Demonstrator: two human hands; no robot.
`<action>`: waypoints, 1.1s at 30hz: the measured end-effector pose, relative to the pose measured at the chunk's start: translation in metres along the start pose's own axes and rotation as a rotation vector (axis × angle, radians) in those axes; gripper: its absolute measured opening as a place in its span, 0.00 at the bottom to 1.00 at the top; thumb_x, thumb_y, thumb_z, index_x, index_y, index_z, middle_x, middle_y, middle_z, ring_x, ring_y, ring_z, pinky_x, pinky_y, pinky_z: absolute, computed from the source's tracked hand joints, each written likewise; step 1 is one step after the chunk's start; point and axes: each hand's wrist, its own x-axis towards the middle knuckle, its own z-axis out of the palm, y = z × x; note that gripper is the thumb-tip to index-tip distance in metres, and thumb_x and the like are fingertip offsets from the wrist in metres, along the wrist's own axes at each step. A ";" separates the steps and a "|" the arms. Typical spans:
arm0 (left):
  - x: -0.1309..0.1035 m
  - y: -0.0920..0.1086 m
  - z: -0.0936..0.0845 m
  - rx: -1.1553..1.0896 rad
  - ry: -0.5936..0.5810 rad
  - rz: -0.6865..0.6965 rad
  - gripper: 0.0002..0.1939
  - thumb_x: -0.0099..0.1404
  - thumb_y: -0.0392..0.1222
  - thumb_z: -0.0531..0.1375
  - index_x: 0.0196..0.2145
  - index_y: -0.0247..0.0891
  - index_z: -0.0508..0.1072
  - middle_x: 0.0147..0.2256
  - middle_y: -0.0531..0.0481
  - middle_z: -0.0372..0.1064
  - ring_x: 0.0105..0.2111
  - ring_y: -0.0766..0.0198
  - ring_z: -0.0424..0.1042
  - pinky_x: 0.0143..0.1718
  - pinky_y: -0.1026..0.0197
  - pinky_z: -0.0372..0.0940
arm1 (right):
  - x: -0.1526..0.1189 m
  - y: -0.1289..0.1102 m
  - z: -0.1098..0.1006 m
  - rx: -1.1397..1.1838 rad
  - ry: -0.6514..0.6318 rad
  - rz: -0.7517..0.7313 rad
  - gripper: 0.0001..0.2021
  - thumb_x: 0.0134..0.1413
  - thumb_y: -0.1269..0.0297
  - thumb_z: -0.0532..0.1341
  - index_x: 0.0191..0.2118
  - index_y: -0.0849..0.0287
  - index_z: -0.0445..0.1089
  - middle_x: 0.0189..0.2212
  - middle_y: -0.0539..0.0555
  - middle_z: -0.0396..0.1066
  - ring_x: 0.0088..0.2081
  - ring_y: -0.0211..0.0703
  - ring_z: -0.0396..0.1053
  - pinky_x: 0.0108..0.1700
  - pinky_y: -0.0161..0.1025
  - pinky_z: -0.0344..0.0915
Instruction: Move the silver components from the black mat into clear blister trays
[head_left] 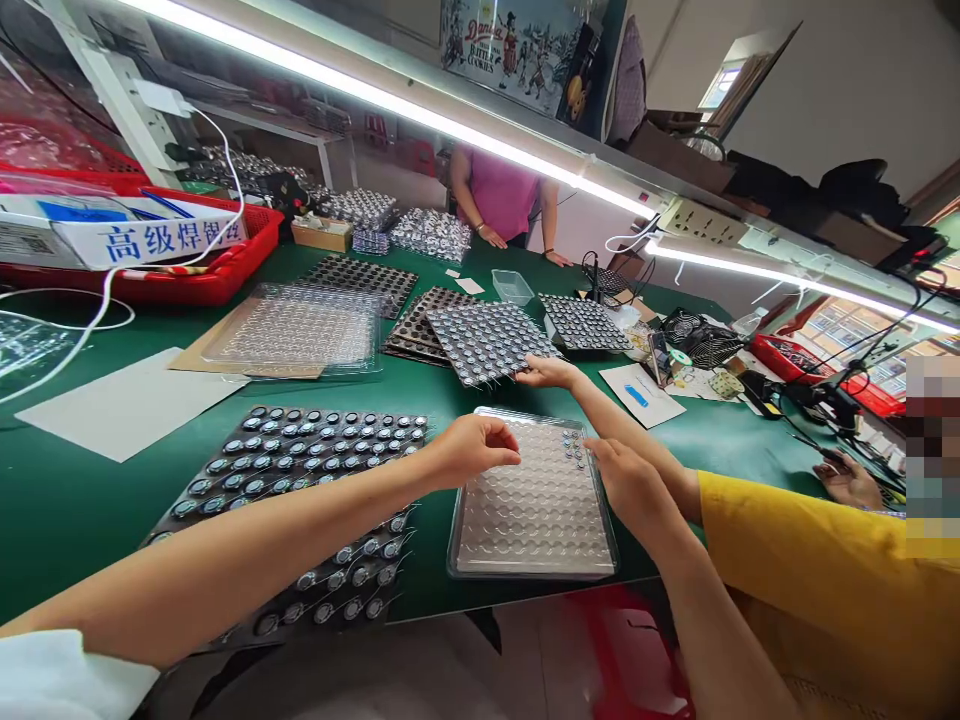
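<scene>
My left hand [476, 450] is closed in a pinch above the left side of a clear plastic tray [517, 520] with rows of moulded pockets. Whatever its fingertips hold is too small to make out. At the tray's right edge, my right hand [630, 485] has its fingers together, beside several small round silver parts [574, 450] in the upper right pockets. What those fingers hold is hidden. Under my left forearm lies a dark board [300, 450] with rows of round silver parts trailing thin wires. Past the tray, a co-worker's hand [547, 371] grips a similar filled board [487, 340].
Stacked clear trays [300, 325] lie on cardboard at the left, near a white sheet [127, 400] and a red basket [247, 260]. Dark boards [420, 325] and a small clear box [513, 287] stand farther back. The co-worker's yellow sleeve [787, 540] reaches in from the right.
</scene>
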 end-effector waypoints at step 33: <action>0.075 0.031 0.097 0.779 0.014 -0.094 0.15 0.52 0.41 0.62 0.38 0.37 0.73 0.42 0.39 0.70 0.46 0.48 0.65 0.43 0.55 0.62 | -0.067 -0.020 -0.001 -0.004 0.188 0.052 0.10 0.61 0.61 0.53 0.44 0.56 0.67 0.39 0.55 0.72 0.40 0.45 0.71 0.44 0.42 0.68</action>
